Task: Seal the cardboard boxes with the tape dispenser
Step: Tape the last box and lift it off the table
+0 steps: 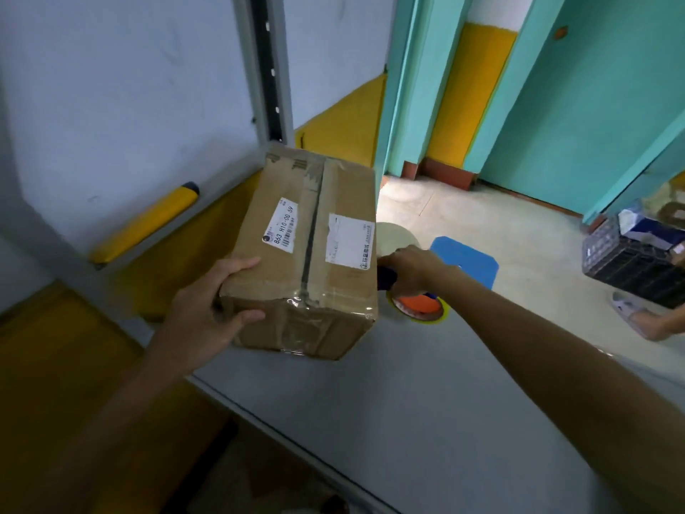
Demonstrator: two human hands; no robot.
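Note:
A brown cardboard box [307, 250] with two white labels and a dark seam down its top sits on the grey table [407, 395], clear tape wrinkled over its near end. My left hand [211, 306] grips the box's near left corner, fingers on top and thumb on the near face. My right hand [407, 270] is curled round the dark handle of the tape dispenser [419, 304], just right of the box. The dispenser's orange and yellow body shows under the hand, and its pale tape roll [394, 237] rises behind the hand.
A yellow utility knife [144, 224] lies on the ledge at the left wall. On the floor beyond the table are a blue mat [467, 261], a dark crate [630, 265] of goods and another person's sandalled foot [637, 317].

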